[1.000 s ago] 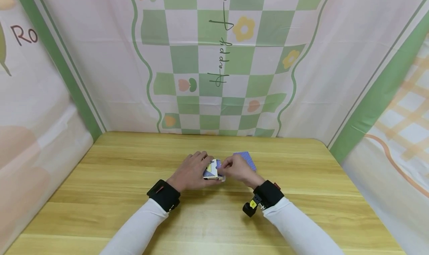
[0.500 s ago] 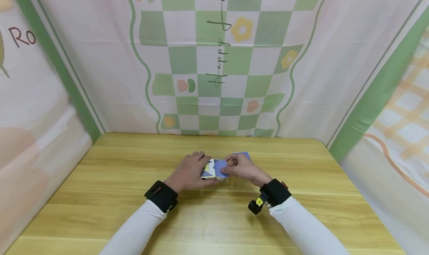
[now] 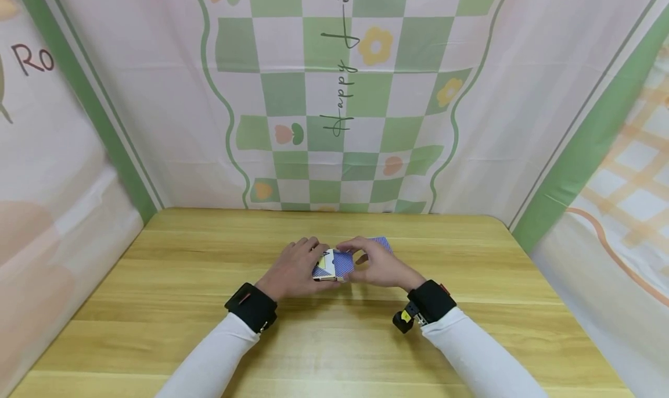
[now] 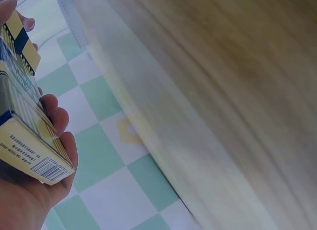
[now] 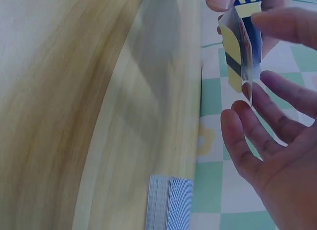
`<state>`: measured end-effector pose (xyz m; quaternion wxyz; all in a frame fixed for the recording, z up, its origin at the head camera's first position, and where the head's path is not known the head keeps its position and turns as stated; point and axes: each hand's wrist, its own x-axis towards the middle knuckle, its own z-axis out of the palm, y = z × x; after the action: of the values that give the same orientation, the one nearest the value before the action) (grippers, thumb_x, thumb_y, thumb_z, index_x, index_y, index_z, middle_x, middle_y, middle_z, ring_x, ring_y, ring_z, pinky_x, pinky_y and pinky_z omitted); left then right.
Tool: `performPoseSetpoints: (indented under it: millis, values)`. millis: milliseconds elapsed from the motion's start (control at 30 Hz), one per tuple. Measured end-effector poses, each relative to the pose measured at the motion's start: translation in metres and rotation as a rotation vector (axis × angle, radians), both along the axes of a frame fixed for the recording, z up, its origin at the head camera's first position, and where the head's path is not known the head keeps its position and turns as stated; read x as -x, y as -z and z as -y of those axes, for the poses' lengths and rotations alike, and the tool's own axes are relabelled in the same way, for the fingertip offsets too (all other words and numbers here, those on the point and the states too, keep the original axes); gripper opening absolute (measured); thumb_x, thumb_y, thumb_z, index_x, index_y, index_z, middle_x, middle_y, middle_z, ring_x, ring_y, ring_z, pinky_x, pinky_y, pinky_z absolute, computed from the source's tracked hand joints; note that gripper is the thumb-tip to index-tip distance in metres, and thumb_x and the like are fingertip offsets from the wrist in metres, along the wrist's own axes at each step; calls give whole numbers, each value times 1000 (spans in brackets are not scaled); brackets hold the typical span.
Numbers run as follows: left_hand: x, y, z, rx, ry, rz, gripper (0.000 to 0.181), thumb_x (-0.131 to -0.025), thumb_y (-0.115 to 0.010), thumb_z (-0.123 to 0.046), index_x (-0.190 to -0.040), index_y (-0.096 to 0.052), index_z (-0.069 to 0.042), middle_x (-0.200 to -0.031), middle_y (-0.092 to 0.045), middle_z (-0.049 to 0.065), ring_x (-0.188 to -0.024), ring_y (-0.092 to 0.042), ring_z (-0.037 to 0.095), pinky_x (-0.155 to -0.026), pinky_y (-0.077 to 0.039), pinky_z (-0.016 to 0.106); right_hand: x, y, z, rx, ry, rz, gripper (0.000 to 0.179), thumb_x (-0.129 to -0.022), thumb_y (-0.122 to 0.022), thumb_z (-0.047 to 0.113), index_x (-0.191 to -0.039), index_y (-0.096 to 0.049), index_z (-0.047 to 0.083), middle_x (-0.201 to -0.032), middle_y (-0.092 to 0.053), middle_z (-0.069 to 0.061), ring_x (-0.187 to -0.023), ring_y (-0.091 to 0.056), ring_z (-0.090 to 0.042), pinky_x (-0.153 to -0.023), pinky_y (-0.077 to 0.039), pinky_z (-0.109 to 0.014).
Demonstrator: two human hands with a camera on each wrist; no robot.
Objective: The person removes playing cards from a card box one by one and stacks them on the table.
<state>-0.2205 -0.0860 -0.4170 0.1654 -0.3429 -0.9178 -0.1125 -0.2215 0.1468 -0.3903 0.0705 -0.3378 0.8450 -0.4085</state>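
Observation:
In the head view my left hand (image 3: 297,270) grips a playing card box (image 3: 325,264) lying on its side, its label face up. A stack of blue-backed playing cards (image 3: 342,263) sticks partly out of its right end. The left wrist view shows the box's barcode end (image 4: 34,158) against my left palm, with fingers curled round the side. My right hand (image 3: 380,263) is at the mouth of the box, thumb on the near side and fingers on the far side, loosely bent and spread. The right wrist view shows a lifted flap (image 5: 233,67) between them.
Another stack of blue-backed cards (image 3: 383,243) lies on the wooden table (image 3: 449,328) behind my right hand. A checked curtain (image 3: 360,171) hangs along the table's back edge. Black camera straps (image 3: 252,306) sit round both wrists.
My right hand pulled back to the right from the box mouth, then its fingers spread apart. More of the blue card back shows at the box's right end. The left hand keeps its hold.

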Motion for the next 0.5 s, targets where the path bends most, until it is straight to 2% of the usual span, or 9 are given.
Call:
performPoseSetpoints:
  millis: [233, 500]
  values:
    - [0, 1, 1, -3, 11, 9, 82, -72, -41, -81, -122, -52, -17, -105, -50, -3, -85, -44, 11, -69, -36, 29, 1, 2, -1, -68, -7, -62, 78, -68, -79, 35, -133, -44, 8, -121, -50, 2, -107, -47, -16, -85, -42, -38]
    - [0, 1, 3, -5, 14, -4, 82, -72, -43, -80, -123, -52, -17, -105, -50, -3, -86, -45, 10, -70, -37, 28, 3, 1, -2, -112, -3, -111, 78, -67, -80, 30, -133, -45, 7, -114, -47, 1, -105, -47, -15, -84, -43, -34]
